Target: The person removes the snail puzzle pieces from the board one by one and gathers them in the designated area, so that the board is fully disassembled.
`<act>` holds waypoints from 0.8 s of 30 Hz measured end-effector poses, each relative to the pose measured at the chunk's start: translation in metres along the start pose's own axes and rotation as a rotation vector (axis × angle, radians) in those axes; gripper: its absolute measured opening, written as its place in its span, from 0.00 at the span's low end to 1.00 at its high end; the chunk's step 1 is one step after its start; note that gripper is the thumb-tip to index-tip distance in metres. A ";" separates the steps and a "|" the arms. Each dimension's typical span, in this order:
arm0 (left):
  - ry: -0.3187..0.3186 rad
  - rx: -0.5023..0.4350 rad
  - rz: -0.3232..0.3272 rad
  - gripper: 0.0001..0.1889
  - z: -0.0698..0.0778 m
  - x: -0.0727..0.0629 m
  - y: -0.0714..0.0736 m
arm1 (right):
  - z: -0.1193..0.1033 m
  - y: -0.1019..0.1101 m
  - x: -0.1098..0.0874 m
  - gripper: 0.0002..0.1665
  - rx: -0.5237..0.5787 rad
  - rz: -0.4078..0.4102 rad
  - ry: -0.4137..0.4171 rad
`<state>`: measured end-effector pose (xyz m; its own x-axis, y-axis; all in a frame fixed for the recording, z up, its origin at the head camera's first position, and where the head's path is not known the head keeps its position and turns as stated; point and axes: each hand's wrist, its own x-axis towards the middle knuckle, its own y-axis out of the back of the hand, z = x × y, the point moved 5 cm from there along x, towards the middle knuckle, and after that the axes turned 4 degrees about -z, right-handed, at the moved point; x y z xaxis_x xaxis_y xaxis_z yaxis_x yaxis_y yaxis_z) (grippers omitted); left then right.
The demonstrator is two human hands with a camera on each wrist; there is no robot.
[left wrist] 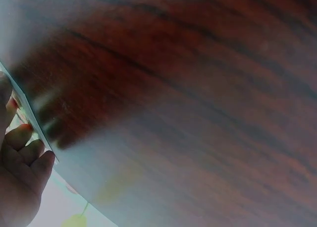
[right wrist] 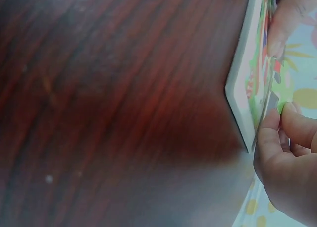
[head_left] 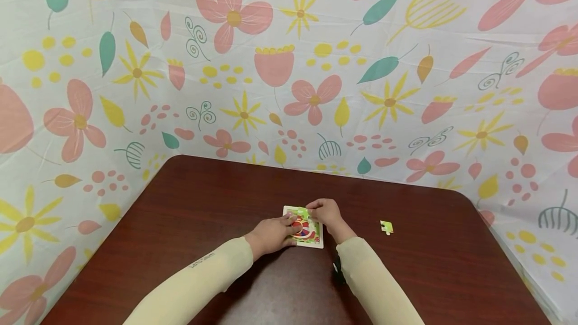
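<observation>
A small square jigsaw puzzle with a white frame (head_left: 310, 245) and a red, green and blue picture lies on the table. My left hand (head_left: 267, 236) rests over its left side, fingers spread across the picture. In the left wrist view, that hand (left wrist: 22, 182) shows only at the left edge. At the puzzle's far right corner, my right hand (head_left: 326, 211) pinches a green puzzle piece (right wrist: 283, 85) between thumb and fingertips. The right wrist view shows this piece tilted up over the picture, with fingertips of the left hand close to its far end.
A loose green puzzle piece (head_left: 388, 226) lies on the dark wooden table (head_left: 217, 199) to the right of the puzzle. Behind the table hangs a flower-patterned cloth (head_left: 280, 104). A small black object (head_left: 337, 269) shows beside the right sleeve.
</observation>
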<state>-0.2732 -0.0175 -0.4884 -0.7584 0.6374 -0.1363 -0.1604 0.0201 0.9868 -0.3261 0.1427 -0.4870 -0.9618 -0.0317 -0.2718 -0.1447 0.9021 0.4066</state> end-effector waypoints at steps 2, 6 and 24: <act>-0.002 -0.009 0.003 0.24 0.000 0.000 0.000 | -0.002 0.000 0.000 0.11 -0.012 0.005 -0.001; -0.001 -0.023 0.003 0.24 0.000 -0.001 0.001 | -0.005 0.002 0.002 0.11 -0.042 0.015 0.006; 0.014 -0.044 -0.015 0.25 0.001 -0.003 0.002 | -0.016 0.025 -0.002 0.12 -0.078 0.009 0.011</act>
<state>-0.2702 -0.0185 -0.4856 -0.7642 0.6266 -0.1528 -0.1992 -0.0040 0.9800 -0.3315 0.1589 -0.4622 -0.9656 -0.0289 -0.2584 -0.1532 0.8663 0.4755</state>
